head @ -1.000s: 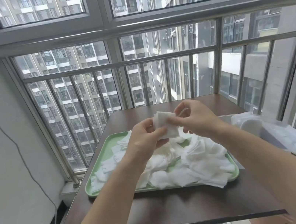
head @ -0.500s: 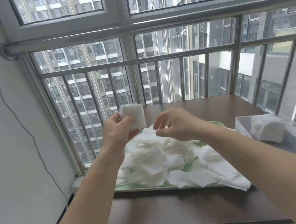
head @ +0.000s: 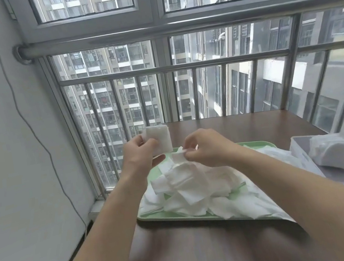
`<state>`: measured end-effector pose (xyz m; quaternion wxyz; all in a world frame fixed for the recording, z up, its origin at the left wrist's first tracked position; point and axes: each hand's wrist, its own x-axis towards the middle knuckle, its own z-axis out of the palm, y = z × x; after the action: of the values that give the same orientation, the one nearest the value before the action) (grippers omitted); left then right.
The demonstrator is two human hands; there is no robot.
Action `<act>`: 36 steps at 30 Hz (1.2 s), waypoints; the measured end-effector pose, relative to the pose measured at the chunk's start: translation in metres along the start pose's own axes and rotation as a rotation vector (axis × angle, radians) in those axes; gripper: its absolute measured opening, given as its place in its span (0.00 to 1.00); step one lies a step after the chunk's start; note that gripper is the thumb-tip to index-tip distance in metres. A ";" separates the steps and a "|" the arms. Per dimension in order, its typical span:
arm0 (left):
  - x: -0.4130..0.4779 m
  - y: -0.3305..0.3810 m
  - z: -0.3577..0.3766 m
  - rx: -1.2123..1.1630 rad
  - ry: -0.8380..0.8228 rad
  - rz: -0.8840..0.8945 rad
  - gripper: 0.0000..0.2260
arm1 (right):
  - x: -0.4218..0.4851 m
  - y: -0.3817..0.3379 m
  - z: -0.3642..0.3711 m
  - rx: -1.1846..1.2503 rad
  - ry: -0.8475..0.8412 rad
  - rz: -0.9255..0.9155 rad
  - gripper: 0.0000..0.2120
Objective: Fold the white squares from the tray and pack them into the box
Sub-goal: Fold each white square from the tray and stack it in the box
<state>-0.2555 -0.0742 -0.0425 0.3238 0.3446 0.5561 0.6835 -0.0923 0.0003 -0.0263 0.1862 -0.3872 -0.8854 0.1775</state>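
A green tray (head: 193, 216) on the dark table holds a heap of loose white squares (head: 198, 187). My left hand (head: 140, 155) holds a folded white square (head: 160, 138) up above the tray's far left corner. My right hand (head: 205, 147) hovers over the heap and pinches the corner of another white square (head: 178, 157) that still trails into the pile. A clear plastic box (head: 301, 155) stands to the right of the tray with folded white squares (head: 334, 154) inside.
The brown table (head: 207, 246) ends close in front of me and at the left of the tray. A metal railing (head: 179, 67) and window stand right behind the table. A white wall with a hanging cable (head: 39, 140) is at the left.
Both hands held one square together a second ago. The left hand then carried the folded square off to the left, and the right hand has dropped to the heap and pinched a new square.
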 end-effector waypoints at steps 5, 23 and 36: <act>-0.001 -0.001 0.003 -0.007 0.005 -0.005 0.08 | -0.003 0.014 -0.020 0.291 0.013 0.014 0.05; -0.023 0.002 0.040 0.126 -0.426 0.024 0.12 | -0.026 0.020 -0.062 0.531 -0.017 -0.112 0.11; -0.036 0.007 0.059 0.071 -0.499 -0.003 0.09 | -0.032 0.035 -0.072 0.312 0.128 -0.120 0.17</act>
<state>-0.1874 -0.0735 -0.0315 0.4398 0.5130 0.4831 0.5567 -0.0163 0.0108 0.0143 0.3103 -0.3107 -0.8549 0.2764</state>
